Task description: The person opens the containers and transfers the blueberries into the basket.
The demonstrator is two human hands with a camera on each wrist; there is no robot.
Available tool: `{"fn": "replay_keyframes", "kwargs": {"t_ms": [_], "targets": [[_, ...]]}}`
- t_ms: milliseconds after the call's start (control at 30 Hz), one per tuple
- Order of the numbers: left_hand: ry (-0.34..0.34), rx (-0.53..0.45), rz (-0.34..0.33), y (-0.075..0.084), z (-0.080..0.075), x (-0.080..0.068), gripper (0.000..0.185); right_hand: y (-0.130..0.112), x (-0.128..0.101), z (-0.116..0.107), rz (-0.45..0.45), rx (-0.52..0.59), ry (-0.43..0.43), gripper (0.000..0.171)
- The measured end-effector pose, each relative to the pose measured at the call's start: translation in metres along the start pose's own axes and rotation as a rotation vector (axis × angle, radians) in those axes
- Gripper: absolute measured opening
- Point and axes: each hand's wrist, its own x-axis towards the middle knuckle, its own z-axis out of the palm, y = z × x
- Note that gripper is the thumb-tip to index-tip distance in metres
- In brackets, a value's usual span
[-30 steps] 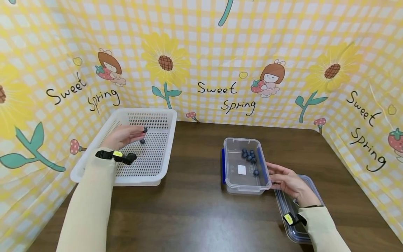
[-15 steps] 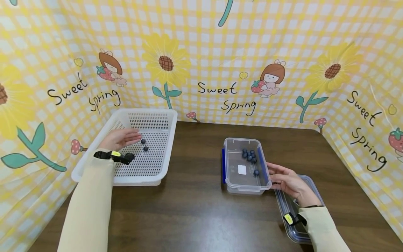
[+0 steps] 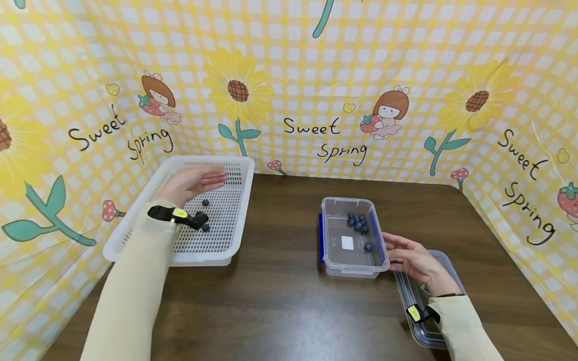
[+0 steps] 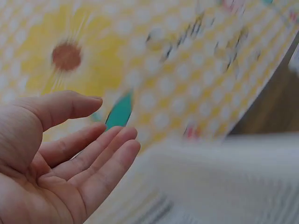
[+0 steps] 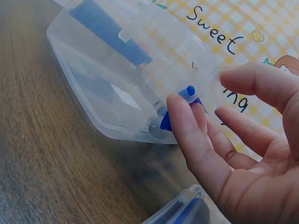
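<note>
In the head view my left hand hovers over the white perforated basket. Its fingers are loosely extended, and the left wrist view shows the palm bare. Below it in the basket lies a blueberry; a second blueberry sits nearer the front, beside the wrist camera. My right hand rests with relaxed fingers against the right side of a clear plastic container, near its blue side latch. Inside that container, several blueberries cluster toward the back right, with another blueberry apart from them.
A clear lid with a blue seal lies on the brown table, partly beneath my right hand and wrist. Yellow checked cloth hangs along the back and both sides. The basket's far edge stands close to it.
My left hand has let go of a blueberry, which has rolled toward the basket's front. The hand then moved up and to the right. The right hand has stayed still.
</note>
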Motion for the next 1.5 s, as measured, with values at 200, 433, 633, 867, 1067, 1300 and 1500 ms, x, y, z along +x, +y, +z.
{"fn": "replay_keyframes", "kwargs": {"t_ms": [200,433,633,867,1067,1300,1500], "targets": [[-0.115,0.093,0.02,0.007,0.063,0.008,0.042,0.0,0.0,0.0,0.007,-0.003,0.004,0.048],[-0.203,0.131,0.015,0.008,0.115,0.014,0.039,0.0,0.002,0.001,0.014,-0.002,0.009,0.048],[-0.281,0.219,-0.017,-0.006,0.154,0.021,0.036,0.001,0.001,0.0,0.006,0.001,0.001,0.049],[-0.374,0.298,-0.081,-0.029,0.192,0.027,0.034,0.002,0.0,0.0,0.01,-0.006,0.015,0.048],[-0.413,0.281,-0.118,-0.051,0.224,0.033,0.036,0.001,-0.001,0.001,0.0,-0.008,0.007,0.048],[-0.434,0.252,-0.182,-0.082,0.255,0.045,0.033,0.0,-0.001,0.0,0.011,-0.007,0.015,0.047],[-0.446,0.293,-0.24,-0.105,0.276,0.052,0.035,-0.001,-0.001,0.001,0.039,-0.026,0.065,0.045]]}}
